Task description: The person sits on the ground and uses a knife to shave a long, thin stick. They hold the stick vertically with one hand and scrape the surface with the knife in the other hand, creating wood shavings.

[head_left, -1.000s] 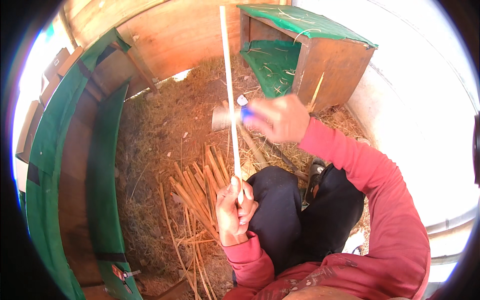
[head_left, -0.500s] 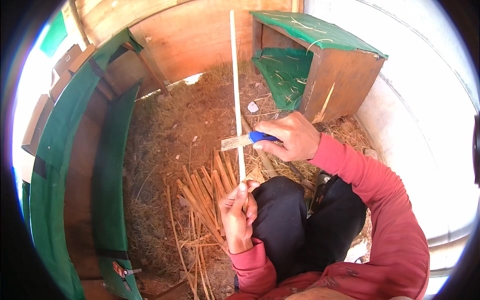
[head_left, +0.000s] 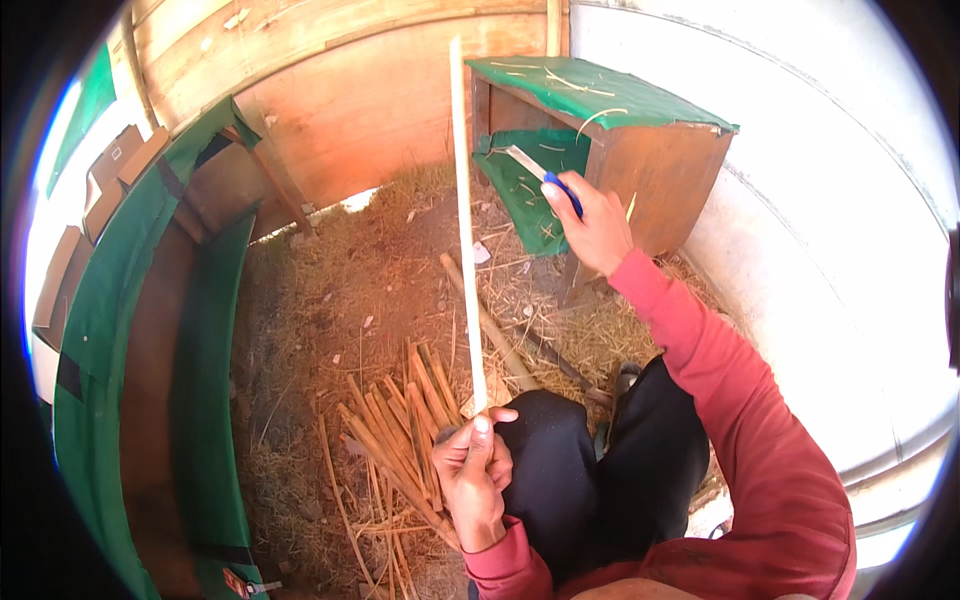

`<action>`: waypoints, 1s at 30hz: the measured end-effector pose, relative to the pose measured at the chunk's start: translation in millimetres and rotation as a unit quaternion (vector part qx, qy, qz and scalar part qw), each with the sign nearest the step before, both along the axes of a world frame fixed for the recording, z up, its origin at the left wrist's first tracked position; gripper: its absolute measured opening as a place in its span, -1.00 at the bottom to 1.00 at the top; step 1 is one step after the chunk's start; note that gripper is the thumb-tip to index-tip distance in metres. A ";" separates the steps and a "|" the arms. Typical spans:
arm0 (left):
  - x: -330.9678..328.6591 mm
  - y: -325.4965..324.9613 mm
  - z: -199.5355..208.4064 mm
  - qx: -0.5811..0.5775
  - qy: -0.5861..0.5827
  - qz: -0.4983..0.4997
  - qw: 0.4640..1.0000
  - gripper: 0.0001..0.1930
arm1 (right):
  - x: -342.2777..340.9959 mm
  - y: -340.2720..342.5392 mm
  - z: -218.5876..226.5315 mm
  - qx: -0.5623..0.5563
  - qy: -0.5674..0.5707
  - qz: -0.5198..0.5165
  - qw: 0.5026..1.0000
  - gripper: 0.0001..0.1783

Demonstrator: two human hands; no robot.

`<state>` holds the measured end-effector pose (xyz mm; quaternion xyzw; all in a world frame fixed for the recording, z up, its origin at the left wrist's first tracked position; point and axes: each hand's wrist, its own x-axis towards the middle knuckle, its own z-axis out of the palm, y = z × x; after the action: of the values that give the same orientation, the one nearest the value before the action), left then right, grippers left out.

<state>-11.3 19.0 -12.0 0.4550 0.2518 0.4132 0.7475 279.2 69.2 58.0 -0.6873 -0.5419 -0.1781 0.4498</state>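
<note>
1. The left hand [head_left: 478, 470] has its fingers closed around the lower end of a long pale strip [head_left: 463, 210], thumb pressed on its face, holding it upright above the straw-covered floor [head_left: 330, 300].
2. The right hand [head_left: 598, 225] is raised clear of the strip, fingers clenched on a blue-handled knife [head_left: 545, 177], blade pointing up and left.
3. A pile of split sticks [head_left: 395, 425] lies on the floor just left of the person's knee.
4. A wooden box with a green top [head_left: 600, 95] stands behind the right hand.
</note>
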 end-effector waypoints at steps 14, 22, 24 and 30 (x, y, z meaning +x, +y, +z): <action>3.8 9.2 -4.6 -0.098 -0.016 -0.038 0.994 -0.56 | -60.8 -16.9 -21.7 -0.064 -0.209 0.224 0.950 -0.66; -7.5 14.5 -15.0 -0.152 -0.154 -0.161 0.963 -0.56 | 19.0 17.5 -4.8 -0.013 -0.047 -0.129 0.990 -0.63; -9.0 11.0 -7.1 -0.144 -0.123 -0.127 0.974 -0.52 | 12.9 6.4 -12.0 -0.026 -0.012 -0.033 0.999 -0.65; -5.7 14.0 -11.6 -0.130 -0.099 -0.074 0.984 -0.50 | -37.1 -8.9 -11.1 -0.022 -0.050 0.252 0.966 -0.72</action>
<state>-17.0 33.0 -23.6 0.3280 0.1935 0.3634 0.8503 242.0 60.4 46.9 -0.5289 -0.7229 -0.0812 0.4371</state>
